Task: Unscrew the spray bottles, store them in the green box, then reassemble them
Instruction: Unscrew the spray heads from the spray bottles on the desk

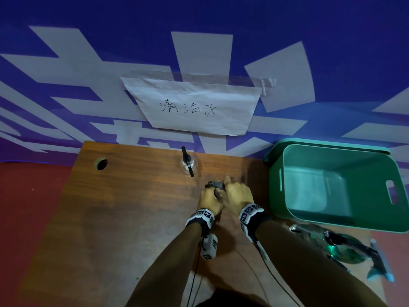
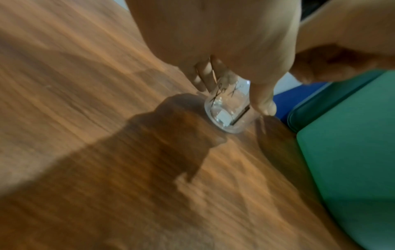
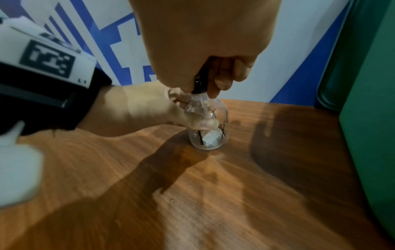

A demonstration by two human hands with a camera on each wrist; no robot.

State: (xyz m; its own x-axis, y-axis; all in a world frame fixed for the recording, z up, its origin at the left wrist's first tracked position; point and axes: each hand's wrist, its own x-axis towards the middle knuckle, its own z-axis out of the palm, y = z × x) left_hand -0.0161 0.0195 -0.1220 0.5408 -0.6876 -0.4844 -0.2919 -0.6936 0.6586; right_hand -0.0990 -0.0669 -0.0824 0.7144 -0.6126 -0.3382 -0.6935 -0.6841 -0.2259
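Overhead, paper sign [image 1: 194, 107] reads 清洁区 — both hands grip spray bottle [image 3: 208, 125].

Both forearms bare, no sleeves. Each wrist carries a black strap ringed with white blocks printed with black square fiducial markers: left wristband [image 1: 201, 217], right wristband [image 1: 251, 214]. Right wrist view shows the left band up close [image 3: 46, 67]: white faceted housing, one large pixel-pattern marker, tiny "L1" printed at its corner, black band beneath. A white camera module [image 1: 209, 246] hangs under the left wrist with its own markers on the sides. Thin black cables [image 1: 269, 268] run from both wrist units back along the forearms toward the body
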